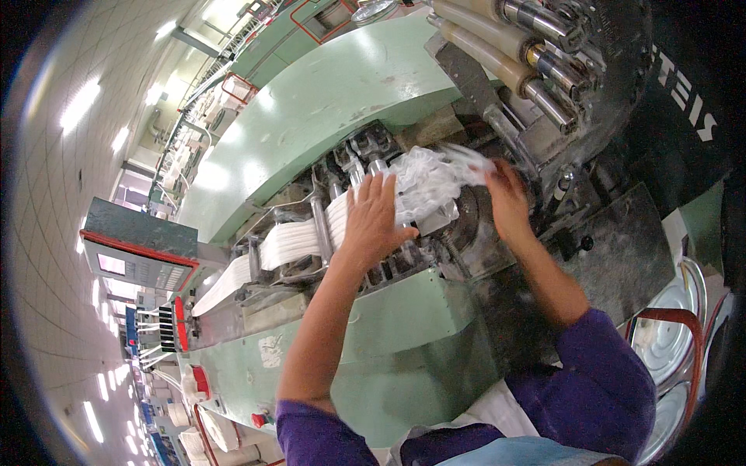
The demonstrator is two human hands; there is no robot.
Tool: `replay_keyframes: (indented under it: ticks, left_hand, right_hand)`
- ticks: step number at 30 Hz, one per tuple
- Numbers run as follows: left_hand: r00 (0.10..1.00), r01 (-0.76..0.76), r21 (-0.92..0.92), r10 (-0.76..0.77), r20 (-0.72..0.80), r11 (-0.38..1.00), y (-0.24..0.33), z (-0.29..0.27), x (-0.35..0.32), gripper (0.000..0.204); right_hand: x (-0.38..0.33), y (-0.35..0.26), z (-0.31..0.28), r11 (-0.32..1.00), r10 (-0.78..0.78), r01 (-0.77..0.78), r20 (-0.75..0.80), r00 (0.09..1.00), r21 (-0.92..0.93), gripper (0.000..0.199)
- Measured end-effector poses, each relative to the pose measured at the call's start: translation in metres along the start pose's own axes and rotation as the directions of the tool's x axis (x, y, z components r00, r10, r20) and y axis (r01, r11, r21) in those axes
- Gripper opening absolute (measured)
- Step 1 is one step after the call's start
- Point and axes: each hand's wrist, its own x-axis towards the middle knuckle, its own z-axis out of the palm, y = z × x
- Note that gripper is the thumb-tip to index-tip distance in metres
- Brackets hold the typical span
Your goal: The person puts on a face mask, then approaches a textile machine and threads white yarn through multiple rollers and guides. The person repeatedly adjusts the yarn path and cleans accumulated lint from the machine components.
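Observation:
My left hand (373,219) lies over the flat band of white fibre slivers (289,244), fingers stretched out and thumb spread to the side. The slivers run side by side through metal guides (321,225) into the machine. Just right of that hand, a crumpled bunch of loose white fibre (429,185) sits heaped over the rollers. At its far right end my right hand (509,203) has curled fingers closed on a thin wisp of the fibre, which is smeared by motion. The exact hold of those fingertips is partly blurred.
The raised rollers (505,66) stand at upper right beside a dark panel. A large green curved cover (311,116) rises behind the slivers. At left is a control box (140,245); at lower right, round metal cans (668,334) with a red-brown rail (695,342).

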Motion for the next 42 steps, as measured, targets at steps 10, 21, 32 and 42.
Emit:
replay_keyframes:
  ticks: [10,21,32,42]
  left_hand:
    - [0.990,0.125,-0.223,-0.135,-0.030,0.967,-0.019,0.044,0.060,0.069]
    - [0.929,0.081,-0.984,-0.369,0.018,0.156,-0.059,0.025,0.009,0.045]
    - [0.941,0.126,-0.982,-0.329,0.074,0.140,-0.069,0.025,0.000,0.042]
    - [0.930,0.094,-0.991,-0.363,0.052,0.100,-0.068,0.024,-0.001,0.043]
  right_hand:
    - [-0.063,-0.050,-0.041,0.702,0.126,0.281,0.503,0.855,-0.654,0.042]
    - [0.014,-0.048,0.040,0.758,-0.117,0.441,0.566,0.816,-0.480,0.037]
    - [0.060,0.017,0.059,0.598,-0.134,0.347,0.337,0.932,-0.722,0.050]
    - [0.050,-0.018,0.100,0.431,0.009,0.753,0.836,0.548,-0.498,0.081]
